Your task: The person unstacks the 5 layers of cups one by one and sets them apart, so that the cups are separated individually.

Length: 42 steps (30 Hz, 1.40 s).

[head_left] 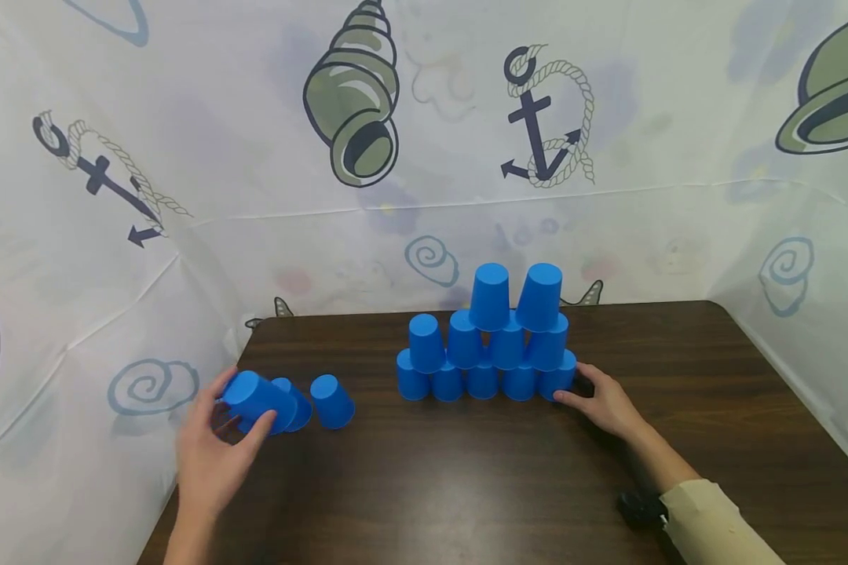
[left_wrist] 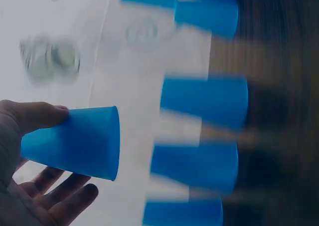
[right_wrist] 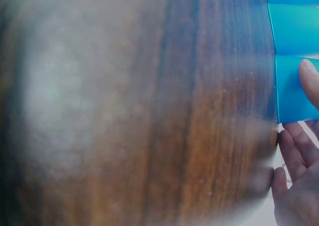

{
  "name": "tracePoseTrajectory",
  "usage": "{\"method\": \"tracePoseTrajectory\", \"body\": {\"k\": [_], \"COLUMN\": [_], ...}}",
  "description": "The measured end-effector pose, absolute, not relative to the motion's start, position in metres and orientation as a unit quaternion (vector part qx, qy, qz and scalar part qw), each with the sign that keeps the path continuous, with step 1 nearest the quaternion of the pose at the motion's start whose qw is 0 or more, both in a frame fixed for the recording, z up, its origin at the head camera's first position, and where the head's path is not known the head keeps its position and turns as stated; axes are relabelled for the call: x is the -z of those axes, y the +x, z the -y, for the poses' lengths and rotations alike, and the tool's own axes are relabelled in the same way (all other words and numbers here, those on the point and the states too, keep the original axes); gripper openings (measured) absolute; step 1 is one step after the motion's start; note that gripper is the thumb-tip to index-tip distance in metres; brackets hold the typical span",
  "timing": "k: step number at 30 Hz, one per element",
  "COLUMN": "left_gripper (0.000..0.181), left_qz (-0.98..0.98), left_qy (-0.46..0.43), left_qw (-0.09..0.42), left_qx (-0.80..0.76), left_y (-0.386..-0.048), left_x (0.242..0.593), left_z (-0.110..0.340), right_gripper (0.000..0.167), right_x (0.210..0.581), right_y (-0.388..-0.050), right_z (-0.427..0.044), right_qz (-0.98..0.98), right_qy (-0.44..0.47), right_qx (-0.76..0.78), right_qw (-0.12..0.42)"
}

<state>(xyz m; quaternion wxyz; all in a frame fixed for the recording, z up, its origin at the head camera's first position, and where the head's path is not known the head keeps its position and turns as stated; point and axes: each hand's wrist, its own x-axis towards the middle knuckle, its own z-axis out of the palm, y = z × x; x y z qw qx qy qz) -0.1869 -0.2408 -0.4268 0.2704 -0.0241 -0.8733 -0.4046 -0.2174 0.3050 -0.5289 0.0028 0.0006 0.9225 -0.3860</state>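
My left hand (head_left: 212, 455) grips a blue plastic cup (head_left: 254, 396) between thumb and fingers, base up and somewhat tilted. The left wrist view shows this held cup (left_wrist: 75, 143) apart from the table, beside a row of standing cups. At the right, a wall of upside-down blue cups (head_left: 484, 382) rises in three rows: several in the bottom, several in the middle, two on top. My right hand (head_left: 604, 400) holds the bottom row's right end cup (head_left: 557, 378), thumb in front and fingers at its far side. In the right wrist view, the thumb lies on that cup (right_wrist: 291, 94).
Upside-down cups, including one (head_left: 332, 402) and another (head_left: 298, 408), stand on the dark wooden table (head_left: 424, 486) near my left hand. Patterned white cloth (head_left: 254, 118) hangs behind and at both sides. A black object (head_left: 641, 508) is by my right sleeve.
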Motion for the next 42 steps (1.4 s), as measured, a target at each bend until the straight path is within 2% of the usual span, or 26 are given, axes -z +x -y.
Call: {"method": "tracePoseTrajectory", "body": {"k": [6, 11, 14, 30, 36, 39, 42], "left_gripper": [0.080, 0.081, 0.082, 0.084, 0.089, 0.082, 0.068], "left_qz": [0.901, 0.933, 0.940, 0.925, 0.906, 0.884, 0.843], "left_qy": [0.083, 0.087, 0.087, 0.132, 0.160, 0.171, 0.166], "left_qw": [0.234, 0.163, 0.138, 0.147, 0.195, 0.268, 0.376], "left_qx": [0.355, 0.310, 0.300, 0.326, 0.341, 0.343, 0.347], "left_y": [-0.181, -0.182, -0.184, -0.194, -0.186, -0.182, -0.180], "left_x": [0.451, 0.478, 0.490, 0.504, 0.492, 0.477, 0.462], "left_z": [0.296, 0.318, 0.322, 0.317, 0.309, 0.298, 0.281], "right_gripper": [0.080, 0.081, 0.080, 0.079, 0.078, 0.080, 0.080], "right_x": [0.528, 0.529, 0.530, 0.532, 0.530, 0.529, 0.529], "right_y": [-0.218, -0.218, -0.219, -0.220, -0.221, -0.220, -0.220], "right_z": [-0.306, -0.304, -0.305, -0.306, -0.304, -0.303, -0.304], "right_qz": [-0.923, -0.923, -0.923, -0.923, -0.923, -0.924, -0.925], "right_qy": [0.003, 0.002, -0.001, -0.002, -0.005, 0.000, 0.002], "right_qx": [0.386, 0.384, 0.384, 0.384, 0.384, 0.382, 0.380], "right_qw": [0.006, 0.004, 0.003, 0.005, 0.003, 0.004, 0.005]}}
